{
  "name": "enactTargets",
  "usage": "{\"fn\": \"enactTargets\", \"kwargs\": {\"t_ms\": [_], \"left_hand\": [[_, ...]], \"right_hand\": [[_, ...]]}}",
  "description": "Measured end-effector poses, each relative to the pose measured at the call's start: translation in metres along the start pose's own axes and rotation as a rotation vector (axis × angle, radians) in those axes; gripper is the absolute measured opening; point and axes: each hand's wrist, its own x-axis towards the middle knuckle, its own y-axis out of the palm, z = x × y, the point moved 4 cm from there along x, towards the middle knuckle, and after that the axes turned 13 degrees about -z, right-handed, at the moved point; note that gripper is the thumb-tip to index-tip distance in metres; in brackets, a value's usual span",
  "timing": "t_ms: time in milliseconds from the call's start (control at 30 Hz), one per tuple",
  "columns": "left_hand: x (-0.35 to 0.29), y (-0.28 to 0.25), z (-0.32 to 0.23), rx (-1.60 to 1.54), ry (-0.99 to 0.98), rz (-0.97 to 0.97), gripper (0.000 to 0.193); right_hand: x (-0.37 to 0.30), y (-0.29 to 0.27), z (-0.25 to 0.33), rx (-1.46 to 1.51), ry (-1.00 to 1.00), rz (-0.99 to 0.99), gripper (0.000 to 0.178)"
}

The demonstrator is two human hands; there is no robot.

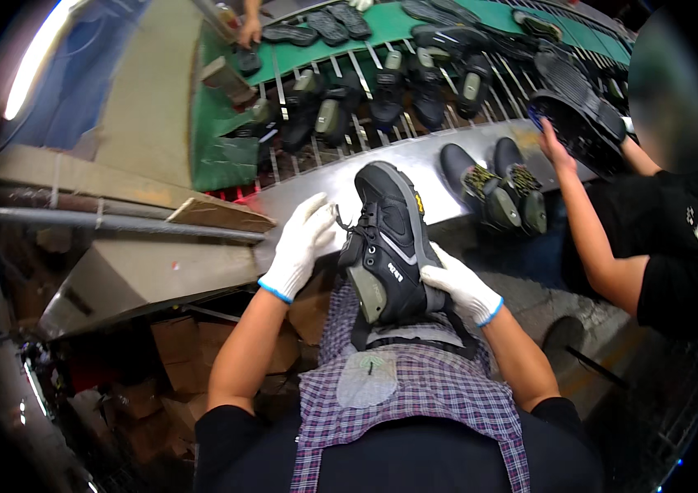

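Note:
A black work shoe [386, 246] with a grey side stripe and an olive-green collar lining is tilted on its side in front of my apron, toe pointing away. My right hand [462, 287], in a white knitted glove, grips it by the sole near the heel, thumb on the side of the upper. At the laced side, my left hand [298, 246], gloved the same way, has its fingertips drawn together at a dark shoelace [346, 223]. The fingers' far side is hidden, and the lace end is too small to make out.
Beyond a metal ledge [316, 187], several shoes and soles lie on a slatted roller conveyor [357, 123] and green belt. A pair of shoes [480, 185] stands on the ledge at right. There, a co-worker's hand [557, 148] holds a dark sole. Cardboard boxes [189, 349] lie lower left.

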Motion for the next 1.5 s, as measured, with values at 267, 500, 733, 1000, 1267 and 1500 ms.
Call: {"fn": "enactTargets", "kwargs": {"t_ms": [267,500,733,1000,1267,1500], "left_hand": [[-0.051,-0.004,-0.031,-0.529,-0.266,0.078,0.046],[-0.013,0.004,-0.024,-0.641,-0.425,0.355,0.068],[0.051,0.056,-0.04,-0.662,-0.495,0.579,0.057],[0.083,0.121,-0.05,-0.472,-0.426,0.625,0.045],[0.11,0.131,-0.057,-0.537,-0.398,0.758,0.043],[0.131,0.114,-0.089,-0.554,-0.216,0.531,0.044]], "right_hand": [[-0.013,0.076,0.07,-0.372,-0.148,0.294,0.088],[0.049,0.082,0.048,-0.126,-0.221,0.02,0.05],[0.058,0.076,0.093,0.151,-0.328,-0.14,0.043],[0.025,0.066,0.117,0.151,-0.313,-0.345,0.07],[0.041,0.05,0.135,0.183,-0.374,-0.204,0.077],[0.064,0.052,0.131,0.339,-0.223,-0.069,0.059]]}}
